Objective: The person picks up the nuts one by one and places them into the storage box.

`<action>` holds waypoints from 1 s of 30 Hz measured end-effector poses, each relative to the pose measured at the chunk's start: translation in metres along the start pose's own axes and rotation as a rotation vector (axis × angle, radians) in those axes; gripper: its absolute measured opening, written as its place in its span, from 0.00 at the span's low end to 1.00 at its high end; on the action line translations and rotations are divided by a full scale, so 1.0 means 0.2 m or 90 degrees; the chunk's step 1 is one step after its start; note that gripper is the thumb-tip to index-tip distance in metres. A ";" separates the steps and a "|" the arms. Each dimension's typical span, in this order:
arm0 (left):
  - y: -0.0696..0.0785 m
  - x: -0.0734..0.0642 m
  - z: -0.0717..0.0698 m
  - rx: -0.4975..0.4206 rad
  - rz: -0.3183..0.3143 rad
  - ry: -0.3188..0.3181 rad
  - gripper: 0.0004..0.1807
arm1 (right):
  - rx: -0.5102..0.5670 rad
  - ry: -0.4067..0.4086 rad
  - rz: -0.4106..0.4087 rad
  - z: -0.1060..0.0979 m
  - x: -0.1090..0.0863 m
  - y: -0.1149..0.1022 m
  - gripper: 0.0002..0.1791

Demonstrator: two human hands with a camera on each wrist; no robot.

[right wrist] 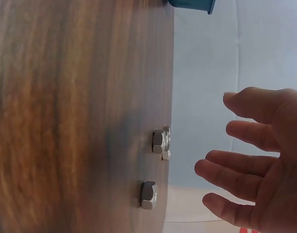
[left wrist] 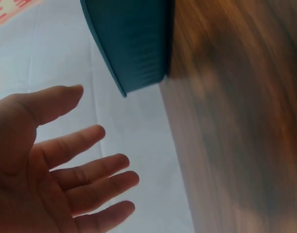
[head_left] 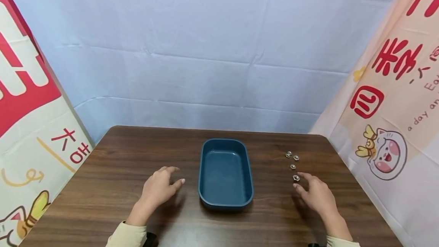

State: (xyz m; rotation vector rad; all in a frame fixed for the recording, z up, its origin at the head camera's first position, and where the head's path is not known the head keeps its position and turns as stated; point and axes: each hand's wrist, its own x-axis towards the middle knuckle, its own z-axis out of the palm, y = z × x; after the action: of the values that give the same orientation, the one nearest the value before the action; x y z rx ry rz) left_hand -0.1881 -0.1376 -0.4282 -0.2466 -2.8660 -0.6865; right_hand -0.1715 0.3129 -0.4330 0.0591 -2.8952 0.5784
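Observation:
A deep blue rectangular tray [head_left: 225, 204] with rounded corners stands mid-table. To its left hovers my left hand [head_left: 158, 188], fingers spread and holding nothing; the left wrist view shows that palm [left wrist: 46, 174] beside the tray's wall [left wrist: 131, 48]. Several silver hex nuts lie on the table right of the tray. My right hand [head_left: 317, 195] is over the table with thumb and forefinger close to the nearest nut [head_left: 296, 178]. In the right wrist view the fingers [right wrist: 231, 179] are loosely extended with nothing between them, and a nut [right wrist: 148, 195] sits on the wood nearby.
The dark wood table [head_left: 137, 155] has its far edge against a pale hanging cloth [head_left: 205, 48]. Printed cloths hang at the left [head_left: 31, 106] and right [head_left: 387, 106] sides. Farther nuts [head_left: 289, 154] lie toward the table's back right.

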 end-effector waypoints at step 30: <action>0.07 -0.03 0.12 -0.403 -0.027 -0.033 0.13 | 0.335 0.062 0.201 0.05 0.01 0.04 0.24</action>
State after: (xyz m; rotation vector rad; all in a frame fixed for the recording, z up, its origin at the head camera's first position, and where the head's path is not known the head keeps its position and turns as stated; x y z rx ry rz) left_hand -0.1835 -0.1151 -0.4454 -0.2869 -2.6129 -1.6011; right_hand -0.1757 0.3159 -0.4447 -0.3476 -2.5912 1.3418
